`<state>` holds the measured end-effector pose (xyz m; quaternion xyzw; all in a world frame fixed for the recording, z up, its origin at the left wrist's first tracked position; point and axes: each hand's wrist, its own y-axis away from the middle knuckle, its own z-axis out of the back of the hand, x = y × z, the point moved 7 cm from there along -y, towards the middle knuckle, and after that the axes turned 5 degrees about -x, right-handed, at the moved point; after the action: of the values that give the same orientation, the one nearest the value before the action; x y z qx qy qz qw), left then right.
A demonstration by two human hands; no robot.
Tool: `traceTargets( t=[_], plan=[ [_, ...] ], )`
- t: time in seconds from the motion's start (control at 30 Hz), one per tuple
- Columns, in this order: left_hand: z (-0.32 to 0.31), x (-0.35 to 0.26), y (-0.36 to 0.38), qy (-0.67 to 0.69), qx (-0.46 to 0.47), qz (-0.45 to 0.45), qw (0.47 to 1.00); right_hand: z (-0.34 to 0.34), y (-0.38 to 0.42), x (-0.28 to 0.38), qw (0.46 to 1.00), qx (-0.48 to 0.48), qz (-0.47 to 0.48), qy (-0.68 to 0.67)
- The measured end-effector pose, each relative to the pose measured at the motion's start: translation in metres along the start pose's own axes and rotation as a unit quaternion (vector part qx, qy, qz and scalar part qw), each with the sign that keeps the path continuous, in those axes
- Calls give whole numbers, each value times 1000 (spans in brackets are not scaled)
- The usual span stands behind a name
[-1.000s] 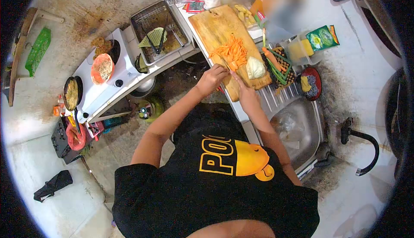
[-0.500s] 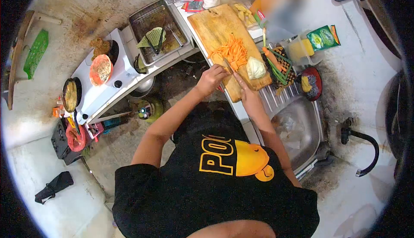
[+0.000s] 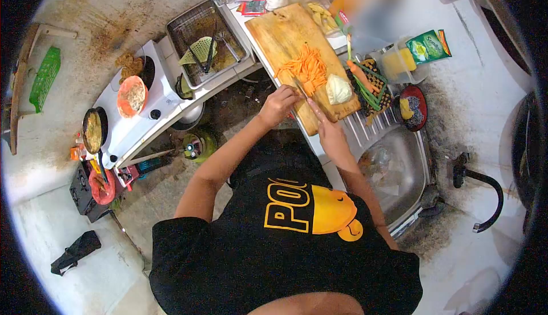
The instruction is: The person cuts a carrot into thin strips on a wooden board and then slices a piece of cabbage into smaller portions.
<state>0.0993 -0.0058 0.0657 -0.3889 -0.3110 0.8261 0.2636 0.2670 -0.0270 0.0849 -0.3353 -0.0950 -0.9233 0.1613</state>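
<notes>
A long wooden cutting board (image 3: 274, 32) lies on the counter in front of me. My right hand (image 3: 330, 131) is wrapped round the handle of a kitchen knife (image 3: 302, 89), its blade pointing up and left over the board. Close to the blade, my left hand (image 3: 279, 105) has its fingers bunched on a small piece of carrot, mostly hidden beneath them. A heap of shredded carrot (image 3: 308, 68) spreads just beyond the blade. To its right sits a pale chunk of cabbage (image 3: 338, 90).
Right of the board are a basket (image 3: 374, 95) with a carrot and green stalks, a plastic container (image 3: 394, 64), a red bowl (image 3: 413, 108) and the sink (image 3: 408, 172). On the left stand a metal tray (image 3: 240, 58) with utensils and a stove (image 3: 123, 129) holding food.
The view has shifted slightly. Both hands stay close together at the board's near edge, the knife in almost the same place beside the carrot shreds.
</notes>
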Motion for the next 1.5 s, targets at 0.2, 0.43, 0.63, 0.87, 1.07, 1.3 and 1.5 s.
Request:
traceTargets(
  t=[0.2, 0.43, 0.63, 0.87, 1.07, 1.3, 1.5],
  plan=[
    [-2, 0, 3, 3, 7, -11, 1000, -13, 10, -6, 995, 37, -68, 58],
    [0, -1, -1, 16, -5, 1, 1000, -7, -1, -4, 999, 6, -24, 22],
    [0, 1, 4, 27, -27, 12, 999, -9, 16, -4, 996, 33, -61, 57],
    [7, -3, 2, 19, -21, 7, 1000, -11, 0, 1, 999, 1, -33, 8],
    [0, 5, 10, 49, -13, 24, 998, -5, 14, 9, 993, 52, -78, 67],
    [2, 11, 3, 40, 11, 15, 999, -19, -2, 2, 994, 24, -72, 81],
    [4, 9, -5, 33, 10, -35, 999, -17, -10, -2, 996, 26, -75, 30]
  ],
)
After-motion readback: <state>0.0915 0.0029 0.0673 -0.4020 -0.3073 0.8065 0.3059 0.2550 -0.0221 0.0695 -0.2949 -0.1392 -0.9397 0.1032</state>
